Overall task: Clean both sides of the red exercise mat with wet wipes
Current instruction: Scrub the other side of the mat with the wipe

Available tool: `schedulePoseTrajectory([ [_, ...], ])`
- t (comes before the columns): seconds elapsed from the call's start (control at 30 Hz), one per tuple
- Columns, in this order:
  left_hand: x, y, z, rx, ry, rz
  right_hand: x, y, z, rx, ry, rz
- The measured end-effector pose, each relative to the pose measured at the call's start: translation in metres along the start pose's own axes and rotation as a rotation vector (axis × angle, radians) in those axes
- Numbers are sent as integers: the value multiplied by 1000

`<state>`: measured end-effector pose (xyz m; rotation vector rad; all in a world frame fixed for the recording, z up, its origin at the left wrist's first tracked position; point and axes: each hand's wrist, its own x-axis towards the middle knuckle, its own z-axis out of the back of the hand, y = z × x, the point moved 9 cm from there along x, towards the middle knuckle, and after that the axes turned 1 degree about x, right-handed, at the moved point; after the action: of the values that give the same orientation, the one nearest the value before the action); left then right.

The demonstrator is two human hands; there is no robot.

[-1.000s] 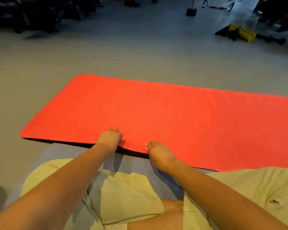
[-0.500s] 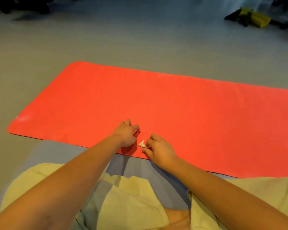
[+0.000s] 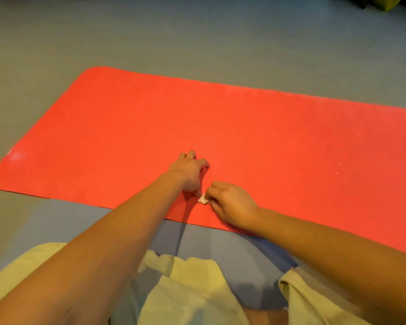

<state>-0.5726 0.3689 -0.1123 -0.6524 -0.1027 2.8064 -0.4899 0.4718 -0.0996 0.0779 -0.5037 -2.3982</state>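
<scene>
The red exercise mat lies flat on the grey floor and runs from the left out of the right edge of the head view. My left hand rests on the mat near its front edge, fingers spread and bent against the surface, holding nothing. Just to its right my right hand pinches a small crumpled white wet wipe that touches the mat. A pale smudge marks the mat's near left corner, and a few white specks dot its right part.
I sit on the grey floor at the mat's front edge, my knees in yellow-green shorts below the arms. A yellow and black object lies at the far top right.
Both hands let go of the mat's raised front edge and moved onto its top surface. The mat now lies flat. The view tilted down and the wipe came into sight.
</scene>
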Motion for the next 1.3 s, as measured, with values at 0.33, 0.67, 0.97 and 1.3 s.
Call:
schedulePoseTrajectory([
  [0.33,13,9,11,-81,-108,36,17,-18,12,157,16,-135],
  [0.67,29,21,8,-82,-74,94,41,-45,14,77,-81,-99],
  [0.97,47,24,25,-191,-280,53,64,-67,26,35,-125,-162],
  [1.3,43,11,22,-121,-537,14,134,-134,58,-147,-178,-233],
])
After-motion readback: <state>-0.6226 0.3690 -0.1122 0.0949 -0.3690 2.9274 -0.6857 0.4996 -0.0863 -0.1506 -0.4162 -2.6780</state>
